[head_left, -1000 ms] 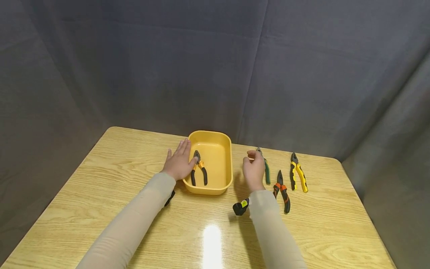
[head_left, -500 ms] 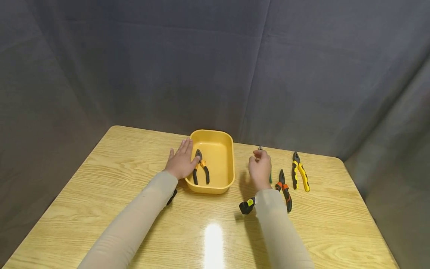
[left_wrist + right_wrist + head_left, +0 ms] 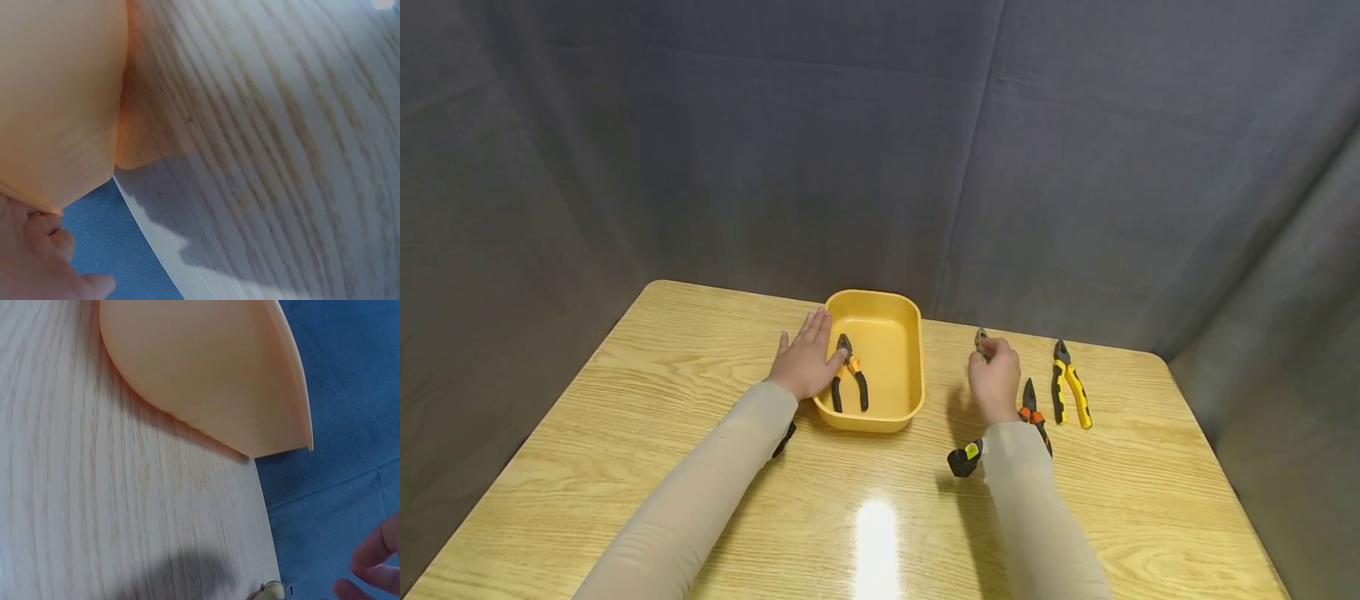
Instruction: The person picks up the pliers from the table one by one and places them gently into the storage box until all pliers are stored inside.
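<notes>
In the head view my left hand (image 3: pixel 803 362) rests along the left rim of a yellow tray (image 3: pixel 883 422), fingers straight and thumb over the inside. Inside the tray lies a pair of pliers with black and orange handles (image 3: pixel 861 387). My right hand (image 3: pixel 995 379) is over the green-handled pliers, fingers loosely bent and thumb apart. Only the metal head of these green-handled pliers (image 3: pixel 981 334) shows clearly past the fingers; the handles are hidden under the hand. In the right wrist view, a gap shows between finger and thumb, beside the tip of the pliers (image 3: pixel 270 591).
Pliers with orange and black handles (image 3: pixel 1029 396) lie partly behind the right wrist. Yellow and black pliers (image 3: pixel 1077 396) lie further right on the wooden table (image 3: pixel 1150 500). A grey curtain (image 3: pixel 880 167) hangs right behind the table's far edge.
My right hand has moved to the right, over the green-handled pliers, covering their handles. The left hand stays on the tray's rim.
</notes>
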Available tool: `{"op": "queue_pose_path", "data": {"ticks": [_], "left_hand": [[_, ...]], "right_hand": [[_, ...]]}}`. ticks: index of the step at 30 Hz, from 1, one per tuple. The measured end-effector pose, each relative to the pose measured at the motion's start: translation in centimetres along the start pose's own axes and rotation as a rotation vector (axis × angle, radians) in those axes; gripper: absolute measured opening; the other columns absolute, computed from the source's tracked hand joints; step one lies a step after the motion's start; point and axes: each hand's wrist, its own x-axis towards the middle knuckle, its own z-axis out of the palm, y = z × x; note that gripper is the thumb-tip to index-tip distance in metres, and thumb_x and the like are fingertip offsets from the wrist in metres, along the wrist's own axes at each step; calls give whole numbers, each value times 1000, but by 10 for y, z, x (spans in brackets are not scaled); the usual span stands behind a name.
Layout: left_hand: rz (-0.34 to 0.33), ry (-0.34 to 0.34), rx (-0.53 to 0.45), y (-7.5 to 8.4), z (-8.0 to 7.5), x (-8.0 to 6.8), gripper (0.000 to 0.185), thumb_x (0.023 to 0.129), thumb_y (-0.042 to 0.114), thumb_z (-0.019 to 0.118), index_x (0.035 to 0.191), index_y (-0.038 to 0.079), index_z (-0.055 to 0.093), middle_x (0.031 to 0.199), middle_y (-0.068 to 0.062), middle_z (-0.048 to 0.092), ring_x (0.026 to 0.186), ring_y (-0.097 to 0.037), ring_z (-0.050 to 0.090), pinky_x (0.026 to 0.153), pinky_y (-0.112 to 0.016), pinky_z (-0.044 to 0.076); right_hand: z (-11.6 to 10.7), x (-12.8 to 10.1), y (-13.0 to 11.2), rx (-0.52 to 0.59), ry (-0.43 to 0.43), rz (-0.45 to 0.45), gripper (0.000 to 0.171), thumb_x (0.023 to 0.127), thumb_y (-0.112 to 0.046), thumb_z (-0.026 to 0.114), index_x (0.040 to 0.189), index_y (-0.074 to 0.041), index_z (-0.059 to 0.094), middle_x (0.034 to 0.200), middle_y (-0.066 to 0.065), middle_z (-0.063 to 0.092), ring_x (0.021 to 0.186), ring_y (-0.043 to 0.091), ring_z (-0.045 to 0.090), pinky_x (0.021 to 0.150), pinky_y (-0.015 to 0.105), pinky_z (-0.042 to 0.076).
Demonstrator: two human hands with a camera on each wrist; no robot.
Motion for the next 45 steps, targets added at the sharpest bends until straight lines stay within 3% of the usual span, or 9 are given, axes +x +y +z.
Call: {"op": "queue_pose_path", "data": {"ticks": [18,28,45], "left_hand": [[-1,-9,-3,-2,5,3,75,109,45,37,163,6,4,171,-10,1,157,-25,-1,122,-61,3],[0,-6,-11,-1,3,2,75,109,45,37,163,6,4,171,-10,1,157,-25,-1,122,-61,3],[-5,-8,-14,-3,4,4,75,109,46,37,164,7,4,171,-9,1,157,-24,-1,122,-61,3]], "right_hand": [[-18,6,8,-151,-53,45,46,102,-16,45,141,8,47,136,31,47,122,46,48,103,57,40],[-23,10,11,-203,-98,93,52,101,-20,44,143,10,43,133,34,47,116,42,49,100,56,43],[-25,18,18,-274,-180,195,57,104,-25,43,147,12,36,141,35,45,133,48,44,107,57,42]]}}
